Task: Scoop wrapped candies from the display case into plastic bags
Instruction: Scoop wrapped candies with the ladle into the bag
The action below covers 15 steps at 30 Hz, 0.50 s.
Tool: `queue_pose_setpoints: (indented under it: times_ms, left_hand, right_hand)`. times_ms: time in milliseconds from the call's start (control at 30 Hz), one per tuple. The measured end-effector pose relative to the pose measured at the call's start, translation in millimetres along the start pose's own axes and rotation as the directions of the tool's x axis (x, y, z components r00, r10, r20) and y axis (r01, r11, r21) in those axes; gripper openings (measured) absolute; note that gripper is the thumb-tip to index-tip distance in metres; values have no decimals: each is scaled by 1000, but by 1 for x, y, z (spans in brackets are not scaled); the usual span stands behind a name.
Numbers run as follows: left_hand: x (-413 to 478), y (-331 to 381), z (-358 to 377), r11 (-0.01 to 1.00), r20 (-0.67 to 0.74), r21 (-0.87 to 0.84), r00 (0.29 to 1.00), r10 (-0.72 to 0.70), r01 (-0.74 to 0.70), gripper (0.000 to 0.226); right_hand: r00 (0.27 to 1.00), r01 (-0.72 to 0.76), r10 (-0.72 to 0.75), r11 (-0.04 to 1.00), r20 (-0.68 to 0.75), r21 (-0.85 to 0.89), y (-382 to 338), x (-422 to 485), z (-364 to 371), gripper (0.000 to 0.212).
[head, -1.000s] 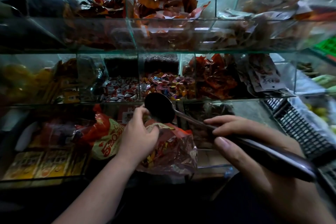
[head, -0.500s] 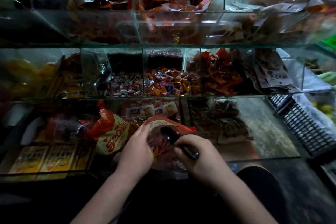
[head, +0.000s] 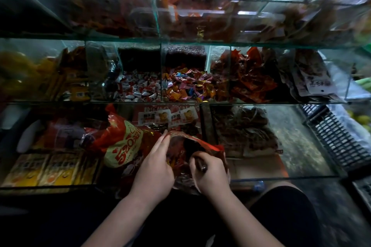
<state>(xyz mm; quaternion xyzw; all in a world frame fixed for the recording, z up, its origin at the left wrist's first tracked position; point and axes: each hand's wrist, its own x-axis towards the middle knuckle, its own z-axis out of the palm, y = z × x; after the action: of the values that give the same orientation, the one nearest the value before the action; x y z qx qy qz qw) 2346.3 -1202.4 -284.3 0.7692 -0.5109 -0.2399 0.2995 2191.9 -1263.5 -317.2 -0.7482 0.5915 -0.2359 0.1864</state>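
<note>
The left hand point(head: 153, 174) pinches the near-left rim of a clear plastic bag point(head: 181, 181), its fingers point(head: 163, 142) closed together on the film and holding the mouth open. The bag's red rim edge point(head: 202, 142) arches just beyond those fingertips and over toward the right hand. The right hand point(head: 210, 174) is wrapped as a fist around the dark handle of a metal scoop point(head: 201, 165), fingers clamped on it, with the handle end showing between thumb and forefinger. The scoop's bowl points down into the bag, just ahead of the right knuckles; the bowl itself is in shadow and its contents cannot be told. Red and orange wrapped pieces show through the bag film between the two hands.

Directly left of the left fingers, and touching the bag, lies a red and cream printed bag marked "520" point(head: 122, 146). Beyond the fingertips of both hands, one tier up in the glass display case point(head: 200, 43), sit two adjacent compartments: red-and-white wrapped candies point(head: 138, 88) ahead of the left hand, and multicoloured wrapped candies point(head: 188, 84) ahead of the right hand. A glass divider separates them. Right of the multicoloured candies, a compartment holds red-orange foil packets point(head: 251, 78). To the right of the right hand, in the lowest tier, lies a brown packaged item point(head: 245, 128). Well right of that stands a black plastic crate point(head: 337, 136). Left of the left hand, yellow boxes point(head: 46, 168) lie in the lowest tier.
</note>
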Motion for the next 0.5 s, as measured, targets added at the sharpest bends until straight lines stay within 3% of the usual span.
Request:
queue_pose_setpoints:
  times_ms: [133, 233, 500]
  left_hand:
    - [-1, 0, -1, 999, -9, -36, 1000, -27, 27, 78]
    - [-1, 0, -1, 998, -1, -46, 999, -40, 40, 78]
    - [4, -5, -6, 999, 6, -28, 999, -35, 35, 79]
  right_hand:
    - [931, -318, 227, 889, 285, 329, 1, 3, -10, 17]
    - [916, -389, 267, 775, 300, 498, -2, -1, -14, 28]
    - [872, -467, 405, 515, 276, 719, 7, -3, -38, 17]
